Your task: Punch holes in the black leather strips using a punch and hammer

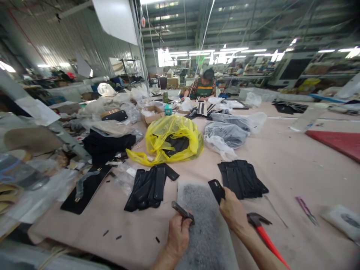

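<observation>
My left hand (177, 234) is closed on a small dark metal tool (182, 212), held over a grey speckled slab (206, 225) on the table. Closed as well, my right hand (233, 210) pinches a flat black leather piece (216, 189) at the slab's upper right edge. A fanned stack of the same black pieces (242, 180) lies just right of that hand. Another pile of black pieces (150, 185) lies left of the slab. A red-handled hammer (263, 230) rests beside my right forearm.
A yellow plastic bag (171, 140) with black parts sits behind the slab, grey-filled clear bags (229, 133) to its right. Clutter and black fabric (108, 144) crowd the left side. Small snips (306, 210) and a red mat (337, 142) lie right. A person (204, 86) works at the table's far end.
</observation>
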A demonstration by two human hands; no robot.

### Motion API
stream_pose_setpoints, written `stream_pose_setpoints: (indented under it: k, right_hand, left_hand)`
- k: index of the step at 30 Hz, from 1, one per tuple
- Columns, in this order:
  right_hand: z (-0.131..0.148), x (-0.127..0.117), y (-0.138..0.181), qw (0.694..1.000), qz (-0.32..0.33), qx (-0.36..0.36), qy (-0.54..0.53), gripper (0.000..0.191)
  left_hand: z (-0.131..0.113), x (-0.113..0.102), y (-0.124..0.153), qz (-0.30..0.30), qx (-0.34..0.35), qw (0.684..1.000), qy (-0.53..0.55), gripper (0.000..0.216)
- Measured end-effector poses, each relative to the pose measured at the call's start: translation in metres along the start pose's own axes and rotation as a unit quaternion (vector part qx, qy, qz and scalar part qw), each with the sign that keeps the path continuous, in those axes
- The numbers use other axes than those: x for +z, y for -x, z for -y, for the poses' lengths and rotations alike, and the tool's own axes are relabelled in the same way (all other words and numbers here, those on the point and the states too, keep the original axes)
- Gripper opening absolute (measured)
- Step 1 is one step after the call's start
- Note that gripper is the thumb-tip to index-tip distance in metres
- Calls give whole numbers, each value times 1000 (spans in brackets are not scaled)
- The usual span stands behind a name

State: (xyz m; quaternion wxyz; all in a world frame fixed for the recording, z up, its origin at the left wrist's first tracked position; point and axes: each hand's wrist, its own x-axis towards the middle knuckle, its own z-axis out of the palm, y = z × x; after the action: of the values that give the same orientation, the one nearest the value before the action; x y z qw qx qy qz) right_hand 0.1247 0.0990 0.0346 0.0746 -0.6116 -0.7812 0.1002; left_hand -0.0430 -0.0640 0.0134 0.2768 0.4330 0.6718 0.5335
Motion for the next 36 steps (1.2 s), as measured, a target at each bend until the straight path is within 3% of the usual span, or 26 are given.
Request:
stream_pose_setpoints:
  k: [3,5,6,8,10,14,18,22,27,33,36]
  right_hand:
    - [-14,-31,-32,994,-84,2,67,40]
    - [-4,-50,-54,984,-138,-4,115,40]
    - [9,-55,-63,984,-134,-11,117,40]
    - [46,-55,-77,994,-61,-43,77,39]
    - [94,-40,-83,995,49,-82,24,42]
    - [180,9,-80,987,101,-124,2,53]
    - [214,39,-83,987,126,-102,-3,51]
    - [202,33,-103,985,150,-79,-25,30]
    - [150,-22,-120,988,90,-103,-66,26]
    - [57,-118,-81,976,15,-144,-162,26]
    - [24,-141,-54,953,55,-165,-250,28]
  left_hand:
    - [3,0,0,4,10,1000,11,26]
    - [6,1,0,4,15,1000,13,26]
    - [7,1,0,4,17,1000,11,26]
    - [10,2,1,8,20,1000,2,27]
    - [15,3,1,11,26,1000,-11,28]
    - [32,7,3,7,71,997,-34,29]
    - [51,13,5,-2,111,992,-59,30]
    - [52,13,4,-6,124,990,-60,30]
    - [29,5,0,-8,96,994,-43,29]
    - [11,-3,-5,6,27,1000,-9,27]
    - [10,-4,-8,3,22,1000,-10,29]
